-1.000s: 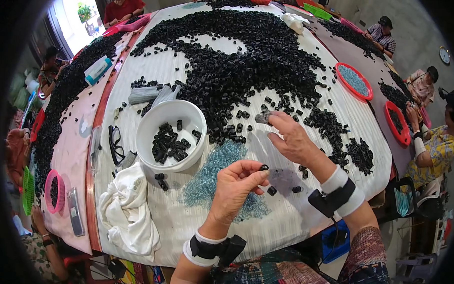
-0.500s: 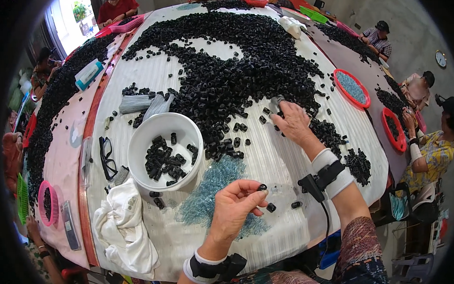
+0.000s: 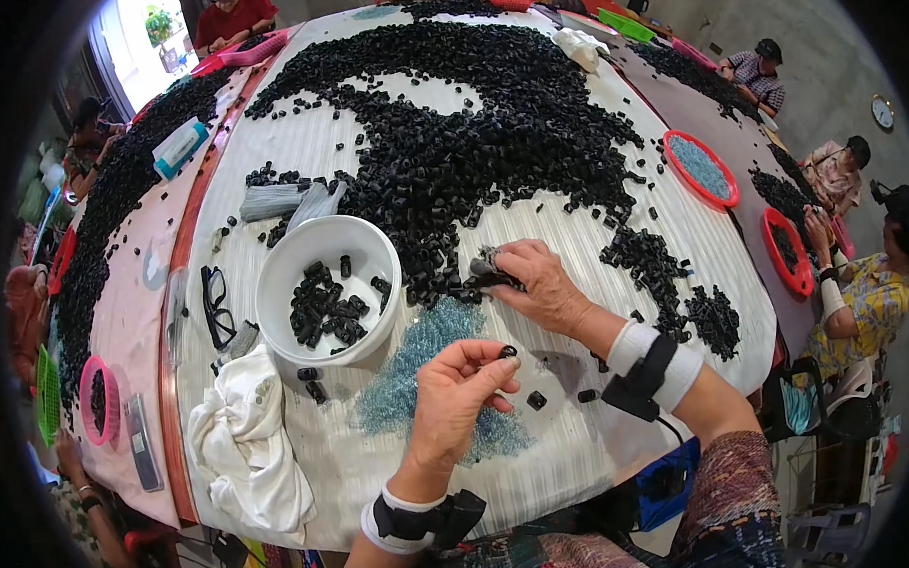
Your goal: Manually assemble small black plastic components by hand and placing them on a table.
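My left hand [image 3: 453, 389] pinches a small black cylindrical part [image 3: 508, 351] between thumb and fingertips, above a spread of clear bluish bead-like pieces [image 3: 402, 371]. Just beyond it, my right hand [image 3: 547, 289] is closed round a crumpled grey cloth [image 3: 490, 265], which lies against the edge of the large heap of black parts [image 3: 451, 174]. Left of both hands stands a white bowl [image 3: 276, 325] with several black parts inside. A loose black part [image 3: 537, 400] rests to the right of my left hand.
Black-framed glasses [image 3: 216, 307] and a crumpled white cloth [image 3: 245, 447] lie left of the bowl. A red basket [image 3: 729, 196] of bluish pieces is at the right. Other people [image 3: 861, 300] sit around the table with their own baskets and black parts.
My right hand has swept left and nearer with the grey cloth, from the heap's right side to just beyond the bluish pieces. My left hand still pinches the black part, nearly in place.
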The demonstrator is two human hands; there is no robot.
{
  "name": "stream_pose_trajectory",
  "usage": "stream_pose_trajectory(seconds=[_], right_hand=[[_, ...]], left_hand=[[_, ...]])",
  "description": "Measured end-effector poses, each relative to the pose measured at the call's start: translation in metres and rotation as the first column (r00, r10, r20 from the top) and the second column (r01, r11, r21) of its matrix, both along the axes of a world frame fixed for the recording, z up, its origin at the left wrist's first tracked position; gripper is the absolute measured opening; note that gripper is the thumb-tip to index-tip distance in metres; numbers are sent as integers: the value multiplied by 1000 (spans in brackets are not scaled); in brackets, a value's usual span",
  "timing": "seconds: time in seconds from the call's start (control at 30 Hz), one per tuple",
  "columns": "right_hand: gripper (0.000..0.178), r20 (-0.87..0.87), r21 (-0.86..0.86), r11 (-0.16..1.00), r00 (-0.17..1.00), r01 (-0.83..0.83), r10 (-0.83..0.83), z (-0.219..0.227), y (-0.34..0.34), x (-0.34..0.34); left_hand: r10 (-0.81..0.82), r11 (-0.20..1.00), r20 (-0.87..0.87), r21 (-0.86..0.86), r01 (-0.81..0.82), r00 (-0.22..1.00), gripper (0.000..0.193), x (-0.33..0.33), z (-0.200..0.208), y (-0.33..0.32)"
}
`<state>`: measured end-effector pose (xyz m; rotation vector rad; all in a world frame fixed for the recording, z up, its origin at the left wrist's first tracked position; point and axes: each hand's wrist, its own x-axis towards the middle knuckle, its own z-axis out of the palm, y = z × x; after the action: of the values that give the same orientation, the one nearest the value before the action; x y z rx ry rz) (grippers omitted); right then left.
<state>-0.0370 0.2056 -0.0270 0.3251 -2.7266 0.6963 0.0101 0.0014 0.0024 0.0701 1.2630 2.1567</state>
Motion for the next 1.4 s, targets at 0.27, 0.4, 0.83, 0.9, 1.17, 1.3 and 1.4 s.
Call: stream_pose_trajectory(seconds=[0.27,0.4,0.83,0.9,1.17,1.3,1.4], right_hand=[[18,80,-92,971,970,-222,229,25,18,71],[21,175,-235,968,975,-91,134,34,27,107],[17,34,-112,994,999,-12,16,38,8,125],[16,-31,-91,995,998,46,-49,36,10,120],[17,-80,74,997,997,18,-12,37,15,79],[18,31,225,974,999,-27,20,29,15,71],[18,34,236,972,999,-16,9,26,16,68]], left_hand=[[40,999,-21,-31,-41,999,16,-6,-3,-1],[41,999,-16,-11,-41,999,16,-6,0,1],[82,996,-28,-20,-82,996,15,-7,-3,0],[88,996,-28,-22,-88,996,15,-7,-2,0],[75,996,-18,-40,-75,997,15,-7,-1,0],[49,998,-5,-32,-49,999,17,-6,-1,0],[34,999,-8,-31,-34,999,17,-6,-1,1]])
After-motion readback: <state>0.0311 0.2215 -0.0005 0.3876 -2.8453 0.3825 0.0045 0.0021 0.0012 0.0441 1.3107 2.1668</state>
